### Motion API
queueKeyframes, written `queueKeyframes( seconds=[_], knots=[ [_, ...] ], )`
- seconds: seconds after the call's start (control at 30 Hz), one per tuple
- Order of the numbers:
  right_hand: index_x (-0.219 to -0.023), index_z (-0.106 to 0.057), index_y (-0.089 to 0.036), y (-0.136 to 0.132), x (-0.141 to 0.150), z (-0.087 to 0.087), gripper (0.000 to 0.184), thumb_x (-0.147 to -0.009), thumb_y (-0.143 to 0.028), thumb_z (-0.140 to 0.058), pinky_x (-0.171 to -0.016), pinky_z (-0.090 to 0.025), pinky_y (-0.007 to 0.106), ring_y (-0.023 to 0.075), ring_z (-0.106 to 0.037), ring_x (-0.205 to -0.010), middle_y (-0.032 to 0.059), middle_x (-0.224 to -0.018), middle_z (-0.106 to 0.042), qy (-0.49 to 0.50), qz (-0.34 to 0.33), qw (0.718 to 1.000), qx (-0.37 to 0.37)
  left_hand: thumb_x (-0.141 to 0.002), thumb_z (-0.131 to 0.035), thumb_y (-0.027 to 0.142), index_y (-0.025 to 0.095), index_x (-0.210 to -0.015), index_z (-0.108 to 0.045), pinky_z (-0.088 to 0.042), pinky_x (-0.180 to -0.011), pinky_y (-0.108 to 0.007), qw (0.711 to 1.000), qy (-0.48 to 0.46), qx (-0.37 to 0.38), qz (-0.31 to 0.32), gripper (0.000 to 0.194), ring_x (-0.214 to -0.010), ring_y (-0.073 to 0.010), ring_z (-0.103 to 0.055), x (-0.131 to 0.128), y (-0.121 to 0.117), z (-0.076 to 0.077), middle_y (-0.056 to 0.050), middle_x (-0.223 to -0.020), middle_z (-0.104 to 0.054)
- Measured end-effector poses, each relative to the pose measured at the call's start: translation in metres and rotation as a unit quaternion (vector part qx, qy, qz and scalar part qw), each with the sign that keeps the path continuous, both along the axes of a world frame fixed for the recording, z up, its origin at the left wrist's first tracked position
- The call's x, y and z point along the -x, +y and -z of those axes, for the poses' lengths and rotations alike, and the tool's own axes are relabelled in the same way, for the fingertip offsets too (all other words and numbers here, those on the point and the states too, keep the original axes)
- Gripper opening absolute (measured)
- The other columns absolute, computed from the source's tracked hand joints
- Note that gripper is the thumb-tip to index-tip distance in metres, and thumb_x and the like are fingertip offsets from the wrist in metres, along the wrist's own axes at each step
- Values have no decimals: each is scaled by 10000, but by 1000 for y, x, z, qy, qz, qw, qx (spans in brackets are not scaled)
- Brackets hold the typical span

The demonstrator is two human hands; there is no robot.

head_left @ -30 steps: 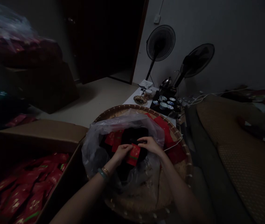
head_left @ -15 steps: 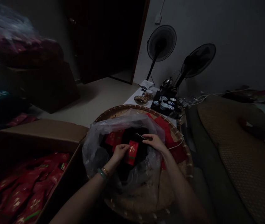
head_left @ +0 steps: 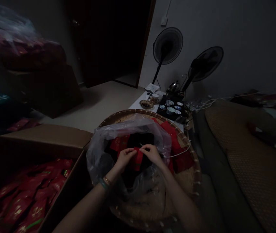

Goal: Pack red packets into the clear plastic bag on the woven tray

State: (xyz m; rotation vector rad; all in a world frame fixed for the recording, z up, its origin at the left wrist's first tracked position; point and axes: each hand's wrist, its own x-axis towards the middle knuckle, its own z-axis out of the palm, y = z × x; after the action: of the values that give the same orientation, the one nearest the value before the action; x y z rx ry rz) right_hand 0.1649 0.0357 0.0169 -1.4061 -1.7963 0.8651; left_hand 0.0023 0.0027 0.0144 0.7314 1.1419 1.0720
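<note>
My left hand [head_left: 125,158] is closed in a pinch on the upper left edge of a small red packet [head_left: 137,161]. My right hand [head_left: 152,154] has its fingertips at the packet's upper right edge. A thin pale rod-like tool [head_left: 141,145] pokes out from the right fingers; its kind is too small and dark to make out. Both hands are over the mouth of a clear plastic bag [head_left: 99,145] with dark contents and more red packets [head_left: 120,144]. This bag sits in a round woven bamboo tray [head_left: 152,212].
At left, a cardboard box [head_left: 48,134] holds many red packets [head_left: 26,197]. Flat red packets [head_left: 173,134] lie on the tray's right side, crossed by a white cord [head_left: 180,153]. Behind are a tea tray with cups [head_left: 170,110] and two fans [head_left: 168,45]. A woven mat [head_left: 245,152] lies right.
My right hand has moved left and slightly down, bringing its fingertips onto the packet's top edge. The packet's upper part is now tilted or covered, and its gold print no longer shows.
</note>
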Motion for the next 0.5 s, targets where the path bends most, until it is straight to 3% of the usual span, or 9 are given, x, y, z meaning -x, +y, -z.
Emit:
queueKeyframes(
  seconds=[0.07, 0.17, 0.37, 0.5],
  knots=[
    [-636, -667, -187, -6, 4, -4, 115, -695, -279, -630, -717, -429, 304, 191, -584, -750, 34, -685, -660, -13, -9, 999, -27, -518, -754, 372, 140, -775, -698, -407, -557, -210, 999, 7, -28, -14, 351, -589, -122, -565, 0, -1, -5, -32, -686, -680],
    [-615, -658, -193, -12, 9, -9, 122, -693, -283, -633, -715, -426, 301, 187, -581, -740, 30, -672, -654, -4, -24, 999, -29, -531, -735, 385, 133, -666, -696, -382, -522, -207, 998, 36, -45, -19, 288, -553, -121, -541, 2, -3, -10, -20, -609, -661],
    [-835, -626, -178, -23, 16, -4, 254, -653, -353, -647, -659, -467, 278, 164, -612, -724, 23, -774, -666, 145, -30, 982, 114, -579, -707, 430, 120, -656, -676, -365, -498, -209, 999, -7, -31, -23, 320, -506, -111, -514, 4, -9, -8, -9, -564, -637],
    [-869, -556, -180, -28, 10, 4, 373, -578, -372, -689, -437, -404, 204, 121, -558, -536, -27, -644, -604, 155, -24, 970, 184, -614, -665, 493, 112, -697, -662, -411, -559, -243, 998, -69, -11, -5, 390, -549, -139, -557, 5, -11, 1, -49, -633, -663]
  ],
)
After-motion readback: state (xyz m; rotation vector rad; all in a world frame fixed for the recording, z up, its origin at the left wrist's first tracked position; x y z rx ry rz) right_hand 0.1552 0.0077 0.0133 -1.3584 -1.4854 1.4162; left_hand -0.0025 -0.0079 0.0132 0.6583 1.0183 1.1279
